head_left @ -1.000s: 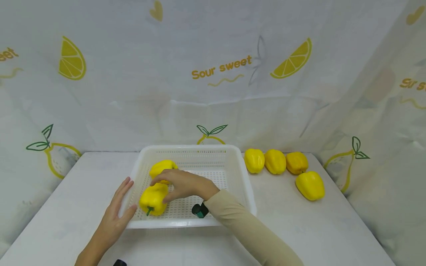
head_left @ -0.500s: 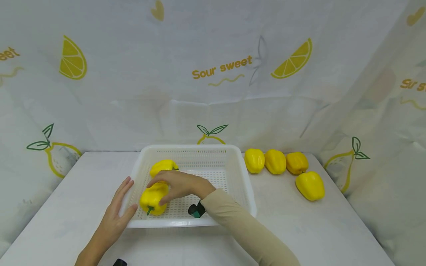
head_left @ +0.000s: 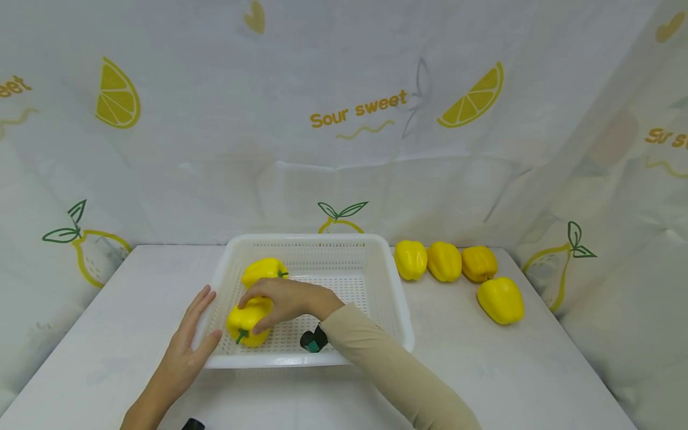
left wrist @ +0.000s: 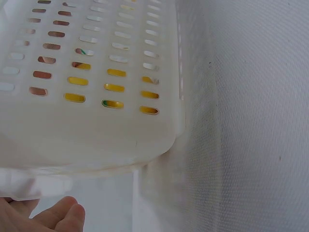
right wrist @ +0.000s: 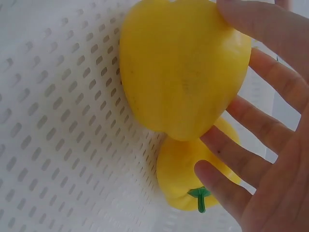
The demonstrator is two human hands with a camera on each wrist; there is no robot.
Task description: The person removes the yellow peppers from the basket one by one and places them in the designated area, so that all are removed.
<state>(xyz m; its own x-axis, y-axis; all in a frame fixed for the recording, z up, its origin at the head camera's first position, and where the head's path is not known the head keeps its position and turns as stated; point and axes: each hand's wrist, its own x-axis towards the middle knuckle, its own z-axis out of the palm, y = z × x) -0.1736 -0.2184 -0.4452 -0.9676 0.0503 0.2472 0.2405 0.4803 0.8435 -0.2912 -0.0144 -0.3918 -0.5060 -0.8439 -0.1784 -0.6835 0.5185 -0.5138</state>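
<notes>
A white perforated plastic basket (head_left: 285, 360) holds two yellow bell peppers at its left side. My right hand (head_left: 285, 297) reaches in and grips the nearer bell pepper (head_left: 236, 322), thumb at its front right and fingers at its far side. In the right wrist view, the fingers curve along this pepper (right wrist: 178, 67). Behind it lies the other bell pepper (head_left: 262, 272), with a green stem, close to my fingers. My left hand (head_left: 185, 345) rests against the basket's left wall with fingers straight; the left wrist view catches its fingertips beneath the rim.
Several more yellow bell peppers stand on the white table right of the basket, one (head_left: 411, 260) close to its wall and one (head_left: 501, 300) nearer the front. A white lemon-print curtain (head_left: 344, 179) closes off the back and sides.
My right hand has shifted slightly left and toward me, closing around the nearer pepper, which has tipped a little. My left hand and the basket have stayed put.
</notes>
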